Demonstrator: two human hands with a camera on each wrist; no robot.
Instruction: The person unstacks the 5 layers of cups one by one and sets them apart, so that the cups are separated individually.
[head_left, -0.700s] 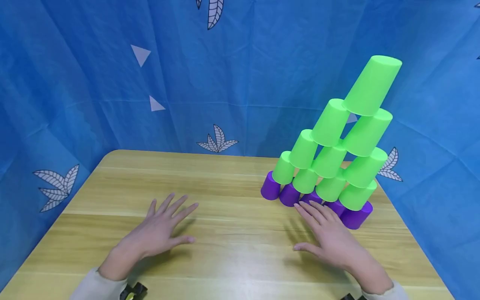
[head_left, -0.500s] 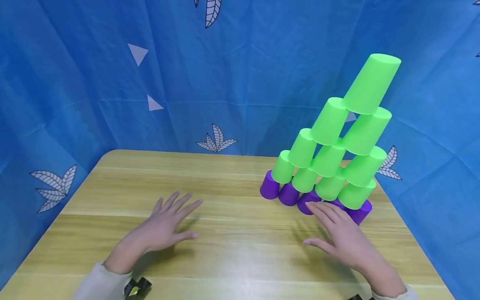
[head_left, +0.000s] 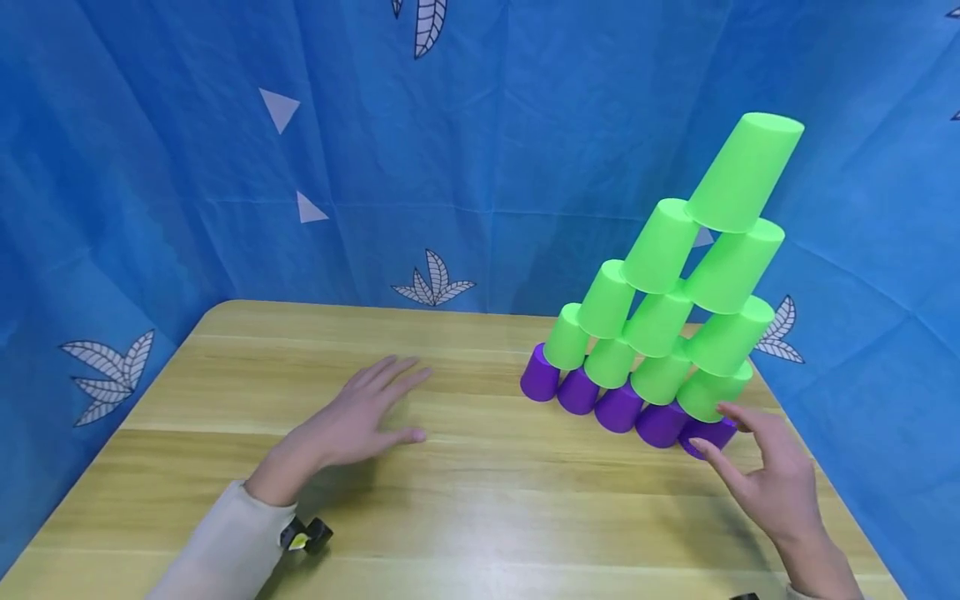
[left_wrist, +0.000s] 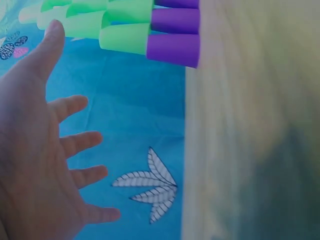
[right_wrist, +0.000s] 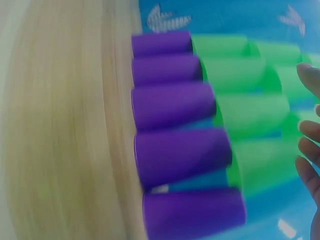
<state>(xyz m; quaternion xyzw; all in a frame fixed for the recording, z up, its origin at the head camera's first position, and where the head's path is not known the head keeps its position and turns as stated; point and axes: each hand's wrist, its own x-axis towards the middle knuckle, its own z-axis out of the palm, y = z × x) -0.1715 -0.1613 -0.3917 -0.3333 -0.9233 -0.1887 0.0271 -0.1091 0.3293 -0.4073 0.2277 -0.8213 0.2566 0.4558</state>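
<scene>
On the right of the table stands a pyramid of upside-down cups. Its bottom row is several purple cups; green cups make the rows above, narrowing to a single green top cup. My right hand is at the row's right end, thumb and fingers apart in front of the rightmost purple cup. Whether it touches that cup I cannot tell. In the right wrist view its fingertips show at the right edge. My left hand hovers over the table's left half, fingers spread, holding nothing.
A light wooden table carries the cups. Behind and beside it hangs a blue cloth with leaf prints and pale triangles. A small black device sits at the left wrist, by the light sleeve.
My right hand has moved right along the bottom row, its fingers turning towards the end cup. My left hand has shifted forward and to the right. The cups stand as before.
</scene>
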